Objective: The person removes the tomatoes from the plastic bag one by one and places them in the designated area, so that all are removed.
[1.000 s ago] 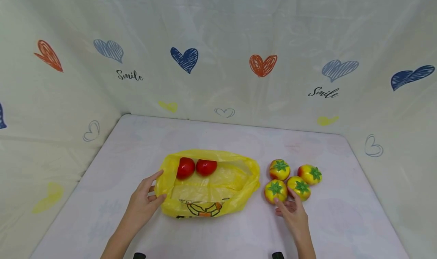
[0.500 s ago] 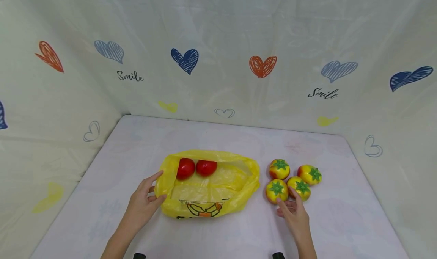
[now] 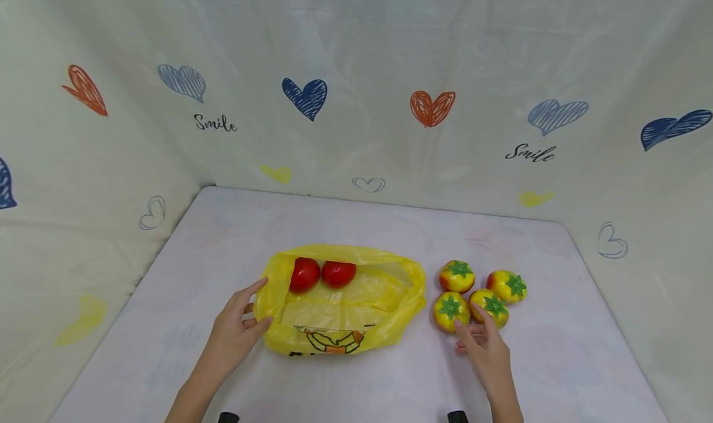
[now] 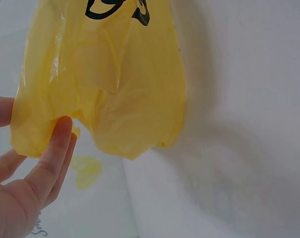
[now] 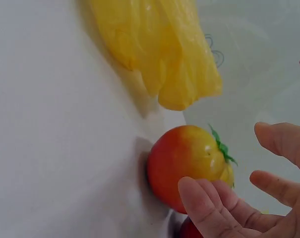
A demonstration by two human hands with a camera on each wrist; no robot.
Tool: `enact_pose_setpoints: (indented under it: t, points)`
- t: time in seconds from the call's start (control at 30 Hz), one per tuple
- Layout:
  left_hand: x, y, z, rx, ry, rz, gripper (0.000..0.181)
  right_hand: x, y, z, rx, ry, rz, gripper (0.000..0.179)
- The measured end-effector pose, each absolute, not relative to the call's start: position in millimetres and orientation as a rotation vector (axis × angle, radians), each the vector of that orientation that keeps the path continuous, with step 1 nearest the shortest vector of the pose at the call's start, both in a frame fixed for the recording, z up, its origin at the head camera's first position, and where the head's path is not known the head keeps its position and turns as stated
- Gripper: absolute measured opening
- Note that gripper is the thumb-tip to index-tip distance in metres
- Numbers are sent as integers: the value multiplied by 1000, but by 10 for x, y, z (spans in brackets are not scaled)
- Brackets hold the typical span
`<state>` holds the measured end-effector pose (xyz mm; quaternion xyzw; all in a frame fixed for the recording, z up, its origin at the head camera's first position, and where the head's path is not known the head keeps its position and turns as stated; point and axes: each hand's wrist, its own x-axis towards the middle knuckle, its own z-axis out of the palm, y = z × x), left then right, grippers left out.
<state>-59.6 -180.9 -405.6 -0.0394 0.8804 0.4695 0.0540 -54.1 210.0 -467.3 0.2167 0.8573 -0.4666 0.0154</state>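
Note:
An upright yellow plastic bag (image 3: pixel 334 314) stands on the table with its mouth spread, and two glossy red round fruits (image 3: pixel 304 275) sit inside. My left hand (image 3: pixel 236 327) touches the bag's left end with spread, fairly straight fingers. In the left wrist view the fingertips lie against the yellow film (image 4: pixel 130 94). My right hand (image 3: pixel 486 352) hovers at the near side of several yellow-red fruits with green star-shaped leaves. Its thumb is at the near left fruit (image 3: pixel 450 310) and its index finger at the near right fruit (image 3: pixel 490 308). In the right wrist view the fingers are relaxed and apart.
Two more yellow-red fruits lie behind, one at the far left of the cluster (image 3: pixel 457 275) and one at the far right (image 3: pixel 507 285). The pale table (image 3: pixel 356 389) meets a white curtain (image 3: pixel 356 51) printed with hearts at its back and sides.
My right hand has shifted slightly to the right, and the near left fruit has been nudged a little to the right. My left hand stays at the bag.

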Motion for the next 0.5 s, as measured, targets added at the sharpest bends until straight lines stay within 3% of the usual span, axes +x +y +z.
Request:
enact_pose_setpoints:
  t: [0.17, 0.37, 0.5]
  points:
    - [-599, -1808, -4051, -126, 2674, 1418, 64, -603, 2044, -4666, 613, 2739, -1444, 64]
    - [-600, -1806, -4046, -130, 2681, 1410, 64, -661, 1842, -4374, 480, 2786, -1457, 43]
    - [-600, -1806, -4047, -130, 2683, 1407, 64, -708, 1753, -4233, 380, 2772, -1456, 41]
